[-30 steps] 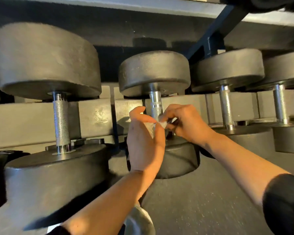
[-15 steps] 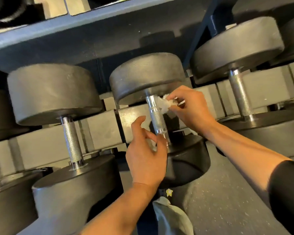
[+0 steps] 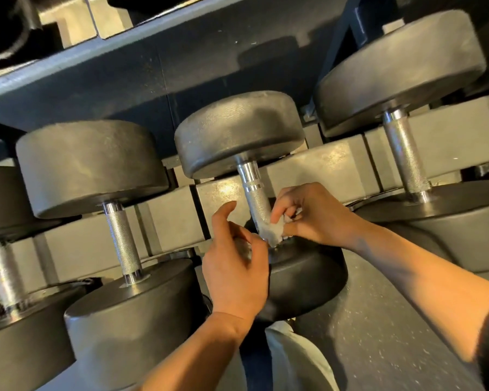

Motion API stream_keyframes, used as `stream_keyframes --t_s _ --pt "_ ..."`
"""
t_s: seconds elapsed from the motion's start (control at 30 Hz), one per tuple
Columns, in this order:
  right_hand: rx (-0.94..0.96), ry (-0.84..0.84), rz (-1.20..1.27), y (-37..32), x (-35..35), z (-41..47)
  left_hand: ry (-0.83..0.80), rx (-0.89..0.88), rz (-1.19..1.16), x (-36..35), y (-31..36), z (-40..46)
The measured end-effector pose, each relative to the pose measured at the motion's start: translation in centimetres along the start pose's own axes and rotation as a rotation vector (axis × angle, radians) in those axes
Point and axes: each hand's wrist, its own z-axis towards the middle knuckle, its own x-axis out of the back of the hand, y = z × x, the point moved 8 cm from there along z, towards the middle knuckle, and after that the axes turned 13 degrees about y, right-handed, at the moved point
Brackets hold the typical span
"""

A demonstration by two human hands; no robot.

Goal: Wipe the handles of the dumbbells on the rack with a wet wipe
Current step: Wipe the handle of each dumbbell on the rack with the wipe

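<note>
Right hand [image 3: 314, 215] pinching a crumpled white wet wipe [image 3: 274, 231] against the lower end of the knurled handle [image 3: 257, 201] of the middle dumbbell [image 3: 237, 134], just above its lower weight. Left hand [image 3: 235, 266] raised just beside the same handle, thumb and fingers loosely spread, holding nothing. Neighbouring dumbbells [image 3: 91, 165] resting on the rack [image 3: 170, 221] to either side, handles uncovered. Grey speckled floor [image 3: 378, 334] below.
</note>
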Motion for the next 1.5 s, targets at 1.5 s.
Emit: stream_keyframes --t_s 1.5 --pt "-0.106 0.263 -0.056 -0.2 1.0 1.0 0.069 0.037 -0.018 0.4 -0.3 0.1"
